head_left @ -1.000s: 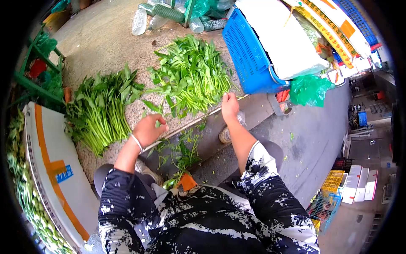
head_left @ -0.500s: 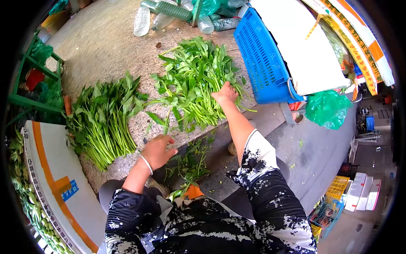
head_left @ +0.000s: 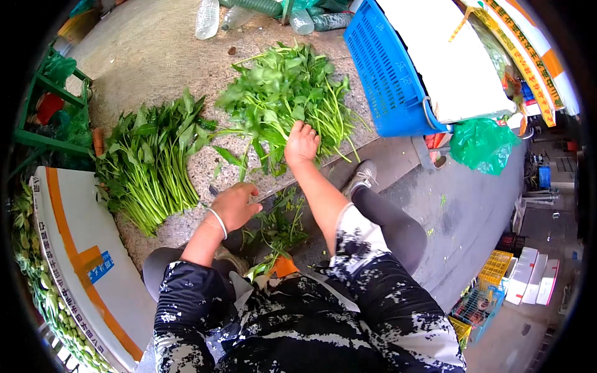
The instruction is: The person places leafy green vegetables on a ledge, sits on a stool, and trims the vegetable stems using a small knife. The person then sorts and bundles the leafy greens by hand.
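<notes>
A loose pile of water spinach [head_left: 283,93] lies on the speckled stone ledge. My right hand [head_left: 303,143] is at its near edge, with fingers curled over the stems. Left of it rests a second, more evenly laid bunch of water spinach [head_left: 152,165], its stems pointing toward me. My left hand [head_left: 233,207] hovers near that bunch's stem ends, loosely curled. A small dark tip sticks out beyond this hand; what it belongs to is hidden. Loose leafy scraps [head_left: 283,221] lie below the ledge, between my feet.
A blue plastic crate [head_left: 385,74] stands right of the pile, beside a green bag [head_left: 482,146]. Plastic bottles [head_left: 207,18] lie at the back. A white foam box [head_left: 87,248] and a green rack [head_left: 59,118] border the left side.
My right hand has moved left and toward me along the pile. The pile's leaves have shifted, some blurred. My left hand has barely moved. My right knee and shoe have come into view.
</notes>
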Action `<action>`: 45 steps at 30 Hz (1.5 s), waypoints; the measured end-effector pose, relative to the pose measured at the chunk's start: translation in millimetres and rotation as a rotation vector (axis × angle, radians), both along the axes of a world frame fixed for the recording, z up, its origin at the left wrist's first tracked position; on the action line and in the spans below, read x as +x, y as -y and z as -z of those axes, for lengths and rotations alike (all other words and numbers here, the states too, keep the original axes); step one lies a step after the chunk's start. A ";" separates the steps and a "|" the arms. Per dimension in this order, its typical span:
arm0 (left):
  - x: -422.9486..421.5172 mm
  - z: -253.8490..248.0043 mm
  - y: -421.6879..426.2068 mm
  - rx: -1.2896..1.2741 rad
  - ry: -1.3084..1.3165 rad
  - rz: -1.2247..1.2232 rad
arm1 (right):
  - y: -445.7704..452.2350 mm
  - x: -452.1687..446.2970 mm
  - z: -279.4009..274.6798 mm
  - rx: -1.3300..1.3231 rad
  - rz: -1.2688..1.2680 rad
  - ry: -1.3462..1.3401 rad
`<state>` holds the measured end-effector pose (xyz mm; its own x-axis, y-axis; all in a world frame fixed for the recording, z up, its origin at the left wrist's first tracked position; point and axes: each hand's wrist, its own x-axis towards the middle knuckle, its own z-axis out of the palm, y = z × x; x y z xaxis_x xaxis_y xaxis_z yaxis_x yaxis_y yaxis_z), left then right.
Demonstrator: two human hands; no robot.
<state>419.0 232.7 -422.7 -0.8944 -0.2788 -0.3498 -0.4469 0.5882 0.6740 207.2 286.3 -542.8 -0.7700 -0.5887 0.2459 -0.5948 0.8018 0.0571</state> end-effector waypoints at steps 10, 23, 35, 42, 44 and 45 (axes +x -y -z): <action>-11.9 74.3 19.7 0.272 0.070 -0.148 | -12.6 -7.1 -95.6 0.086 0.119 0.762; -118.6 129.6 -22.6 1.298 -0.235 -1.108 | -99.0 -19.6 -74.7 -0.878 0.202 1.123; -120.3 125.5 -8.4 1.435 -0.348 -1.065 | -28.3 -36.9 -78.7 0.057 0.156 0.827; -109.1 158.4 -2.5 1.691 -0.402 -1.025 | -50.5 -63.7 -58.1 -0.503 0.017 0.944; -105.8 146.1 -1.1 1.791 -0.547 -0.892 | -41.4 -20.4 -94.7 -0.411 0.045 0.592; -105.1 137.6 -1.2 1.790 -0.546 -0.893 | -39.9 -6.3 -91.2 -0.355 -0.016 0.492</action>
